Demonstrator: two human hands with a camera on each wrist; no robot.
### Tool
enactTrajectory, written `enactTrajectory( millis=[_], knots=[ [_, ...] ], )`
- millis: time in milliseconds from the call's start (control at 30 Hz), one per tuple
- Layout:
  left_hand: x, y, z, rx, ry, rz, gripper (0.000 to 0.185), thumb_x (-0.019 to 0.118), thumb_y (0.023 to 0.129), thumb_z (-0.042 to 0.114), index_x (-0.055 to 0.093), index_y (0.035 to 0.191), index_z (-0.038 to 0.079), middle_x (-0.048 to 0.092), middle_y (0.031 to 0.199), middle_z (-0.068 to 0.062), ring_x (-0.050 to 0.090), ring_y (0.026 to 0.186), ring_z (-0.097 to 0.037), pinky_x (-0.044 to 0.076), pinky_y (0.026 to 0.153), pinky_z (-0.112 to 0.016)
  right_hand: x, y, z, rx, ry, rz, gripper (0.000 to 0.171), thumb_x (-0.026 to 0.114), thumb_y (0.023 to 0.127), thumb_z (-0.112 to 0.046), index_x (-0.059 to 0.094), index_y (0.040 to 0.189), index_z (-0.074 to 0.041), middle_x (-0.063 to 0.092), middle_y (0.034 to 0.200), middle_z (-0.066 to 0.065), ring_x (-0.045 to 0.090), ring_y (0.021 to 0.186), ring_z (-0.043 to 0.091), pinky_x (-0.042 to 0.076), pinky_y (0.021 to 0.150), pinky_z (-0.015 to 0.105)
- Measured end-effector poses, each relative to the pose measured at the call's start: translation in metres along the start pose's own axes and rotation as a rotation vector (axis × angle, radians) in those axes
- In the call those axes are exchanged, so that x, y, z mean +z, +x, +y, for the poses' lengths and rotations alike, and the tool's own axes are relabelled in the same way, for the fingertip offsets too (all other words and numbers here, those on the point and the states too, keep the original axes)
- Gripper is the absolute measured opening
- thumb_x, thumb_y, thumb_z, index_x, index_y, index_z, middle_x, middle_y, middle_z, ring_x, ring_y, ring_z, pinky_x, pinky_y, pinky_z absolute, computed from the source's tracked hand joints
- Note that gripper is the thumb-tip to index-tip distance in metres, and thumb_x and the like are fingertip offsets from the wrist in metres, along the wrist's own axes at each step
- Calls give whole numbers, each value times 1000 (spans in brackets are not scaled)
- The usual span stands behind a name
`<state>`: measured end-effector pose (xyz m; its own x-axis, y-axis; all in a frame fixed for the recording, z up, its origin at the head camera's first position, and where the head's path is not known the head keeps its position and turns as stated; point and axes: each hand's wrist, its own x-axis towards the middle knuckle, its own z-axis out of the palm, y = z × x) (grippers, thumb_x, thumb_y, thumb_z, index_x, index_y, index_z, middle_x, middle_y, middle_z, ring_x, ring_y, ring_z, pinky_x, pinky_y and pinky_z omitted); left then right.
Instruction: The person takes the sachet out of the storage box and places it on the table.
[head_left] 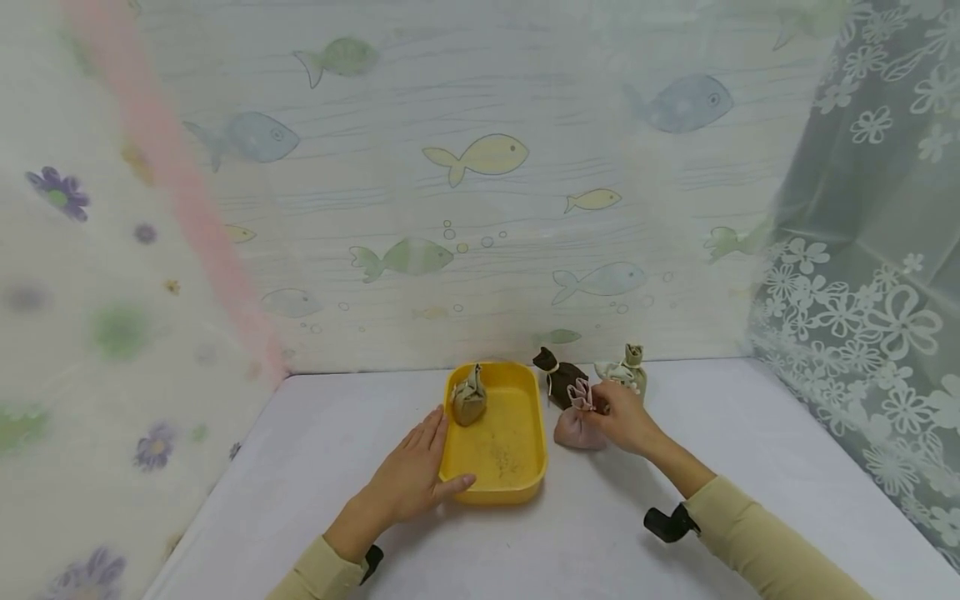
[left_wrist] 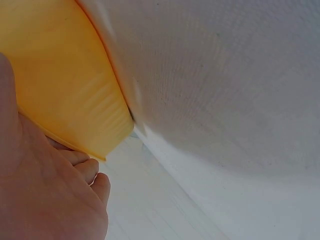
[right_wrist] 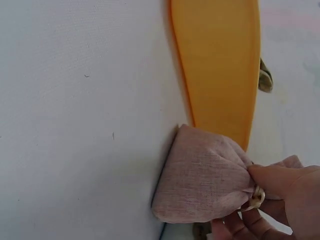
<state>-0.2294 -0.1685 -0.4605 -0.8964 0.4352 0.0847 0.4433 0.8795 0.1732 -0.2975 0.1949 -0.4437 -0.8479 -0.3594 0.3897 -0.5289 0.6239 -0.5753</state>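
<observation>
My right hand (head_left: 624,415) pinches the tied neck of a pink cloth pouch (head_left: 576,431) just right of the yellow tray (head_left: 491,493). In the right wrist view the pouch (right_wrist: 202,180) hangs below thumb and fingers, its cord (right_wrist: 256,198) knotted at the neck. My left hand (head_left: 408,475) lies with straight fingers along the tray's left side, thumb over the near rim. The left wrist view shows that hand (left_wrist: 55,185) against the tray's outer wall (left_wrist: 75,85). Inside the tray, at its far left, stands an olive-brown pouch (head_left: 470,404).
Behind the pink pouch are a dark brown pouch (head_left: 564,383) and a green-beige pouch (head_left: 636,367), partly hidden by the right hand. A white cloth covers the table (head_left: 315,442). A curtain with fish prints (head_left: 480,275) hangs along the back edge.
</observation>
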Motion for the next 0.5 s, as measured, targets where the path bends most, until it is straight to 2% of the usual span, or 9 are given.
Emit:
enactTrajectory(
  millis=[167,333,500],
  knots=[
    [0,0,0,-1,7,-1,110,36,95,80,18,160,-7,13,169,-23,17,156,-34,21,125,-50,-4,0,-2,11,29,-14,7,75,87,-2,69,90,-2,63,87,8,59,81,23,51,68,32],
    [1,1,0,-3,6,4,109,37,96,79,18,160,-7,13,169,-23,17,156,-34,21,125,-50,-12,-6,-2,34,30,-4,19,78,88,-5,71,104,3,68,102,15,66,91,32,59,76,44],
    [2,0,0,-8,0,4,108,40,96,78,19,160,-7,13,169,-22,17,156,-34,21,125,-51,-20,-16,-4,43,-4,25,22,80,88,-9,71,104,3,69,104,16,65,92,33,58,74,40]
  ],
)
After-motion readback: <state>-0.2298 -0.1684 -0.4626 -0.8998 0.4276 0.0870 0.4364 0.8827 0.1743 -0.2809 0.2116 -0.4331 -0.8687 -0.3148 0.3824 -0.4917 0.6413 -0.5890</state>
